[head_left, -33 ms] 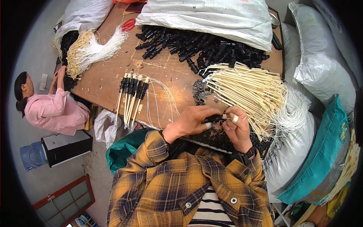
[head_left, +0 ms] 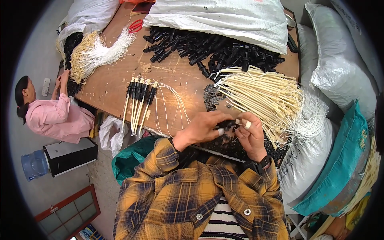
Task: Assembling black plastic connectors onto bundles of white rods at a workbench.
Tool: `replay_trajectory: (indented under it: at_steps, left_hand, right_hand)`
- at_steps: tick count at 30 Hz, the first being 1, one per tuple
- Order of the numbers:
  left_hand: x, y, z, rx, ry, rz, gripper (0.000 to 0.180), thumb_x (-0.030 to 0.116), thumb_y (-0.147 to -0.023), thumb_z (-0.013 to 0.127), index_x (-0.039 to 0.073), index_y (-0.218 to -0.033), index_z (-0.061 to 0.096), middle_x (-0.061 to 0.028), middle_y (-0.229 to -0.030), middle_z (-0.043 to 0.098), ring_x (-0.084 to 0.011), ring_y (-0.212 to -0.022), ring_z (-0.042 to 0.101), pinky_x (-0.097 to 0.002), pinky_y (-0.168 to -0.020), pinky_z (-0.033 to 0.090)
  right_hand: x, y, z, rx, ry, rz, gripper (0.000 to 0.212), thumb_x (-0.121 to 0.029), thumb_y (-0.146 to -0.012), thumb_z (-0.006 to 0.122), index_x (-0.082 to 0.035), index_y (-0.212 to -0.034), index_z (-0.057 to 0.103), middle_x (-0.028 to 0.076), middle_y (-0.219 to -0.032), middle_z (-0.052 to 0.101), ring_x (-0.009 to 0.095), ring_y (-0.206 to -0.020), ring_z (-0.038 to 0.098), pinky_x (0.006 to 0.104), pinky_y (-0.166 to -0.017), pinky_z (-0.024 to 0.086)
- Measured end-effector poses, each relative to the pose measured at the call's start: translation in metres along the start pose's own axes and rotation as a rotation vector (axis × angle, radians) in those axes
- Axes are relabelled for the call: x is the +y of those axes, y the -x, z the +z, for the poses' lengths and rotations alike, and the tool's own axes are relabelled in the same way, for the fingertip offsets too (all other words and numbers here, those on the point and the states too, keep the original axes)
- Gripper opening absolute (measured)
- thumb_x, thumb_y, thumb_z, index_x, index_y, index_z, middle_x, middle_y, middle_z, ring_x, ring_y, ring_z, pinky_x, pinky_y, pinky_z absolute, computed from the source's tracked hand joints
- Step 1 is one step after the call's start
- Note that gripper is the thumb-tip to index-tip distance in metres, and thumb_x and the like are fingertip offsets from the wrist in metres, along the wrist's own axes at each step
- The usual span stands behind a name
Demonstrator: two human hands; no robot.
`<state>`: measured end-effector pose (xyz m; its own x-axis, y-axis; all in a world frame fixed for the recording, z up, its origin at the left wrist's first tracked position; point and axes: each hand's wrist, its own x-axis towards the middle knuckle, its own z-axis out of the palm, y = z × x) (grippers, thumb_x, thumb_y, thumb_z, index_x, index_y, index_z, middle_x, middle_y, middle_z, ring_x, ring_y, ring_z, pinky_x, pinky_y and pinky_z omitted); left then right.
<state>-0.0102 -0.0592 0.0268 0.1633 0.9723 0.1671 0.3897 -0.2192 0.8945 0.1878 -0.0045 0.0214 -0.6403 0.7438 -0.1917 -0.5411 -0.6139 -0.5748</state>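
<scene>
Over the near table edge, my left hand is closed round a black plastic fitting, which its fingers partly cover. Close beside it, my right hand is pinched at the fitting's right end, with white wrapping on fingertips. What small piece sits between the right fingers is too small to make out. Left of my hands lies a row of cream sticks with black fittings pushed onto them, white strings trailing. To the right is a bundle of cream sticks with white strings.
A white sack spills black fittings at the back. Small black pieces lie on the brown table. Red-handled scissors are far left, near another stick bundle. A person works left; full sacks stand right.
The fingers of both hands have shifted very slightly around the black fitting. Everything else stays put.
</scene>
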Motion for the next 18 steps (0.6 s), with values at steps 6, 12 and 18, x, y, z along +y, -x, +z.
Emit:
replay_trajectory:
  at_steps: [6, 12, 18]
  left_hand:
    - [-0.008, -0.003, -0.016, -0.137, -0.167, -0.137, 0.035, 0.01, -0.071, 0.066, 0.006, -0.107, 0.066, -0.0139, -0.096, 0.068, -0.0278, -0.089, 0.064, -0.0357, -0.078, 0.051]
    - [-0.005, 0.006, -0.007, -0.073, -0.085, -0.303, 0.037, 0.013, -0.068, 0.063, 0.003, -0.103, 0.069, -0.0216, -0.087, 0.068, -0.0344, -0.079, 0.067, -0.0375, -0.072, 0.053]
    - [-0.009, 0.006, -0.008, -0.066, -0.078, -0.352, 0.036, 0.012, -0.066, 0.062, 0.001, -0.1, 0.069, -0.0231, -0.082, 0.066, -0.0362, -0.076, 0.066, -0.04, -0.068, 0.052]
  right_hand:
    - [-0.002, 0.001, 0.001, -0.069, 1.242, -0.433, 0.032, -0.001, -0.081, 0.059, -0.007, -0.112, 0.066, 0.001, -0.063, 0.059, 0.013, -0.048, 0.052, 0.0269, -0.045, 0.041]
    - [-0.004, 0.007, 0.009, -0.307, 2.08, -0.717, 0.04, -0.007, -0.073, 0.07, -0.014, -0.113, 0.068, 0.001, -0.062, 0.057, 0.019, -0.043, 0.05, 0.0325, -0.04, 0.04]
    - [0.008, 0.0, -0.003, -0.323, 1.974, -0.754, 0.041, -0.004, -0.071, 0.068, -0.009, -0.113, 0.067, 0.003, -0.067, 0.061, 0.02, -0.045, 0.055, 0.0323, -0.042, 0.042]
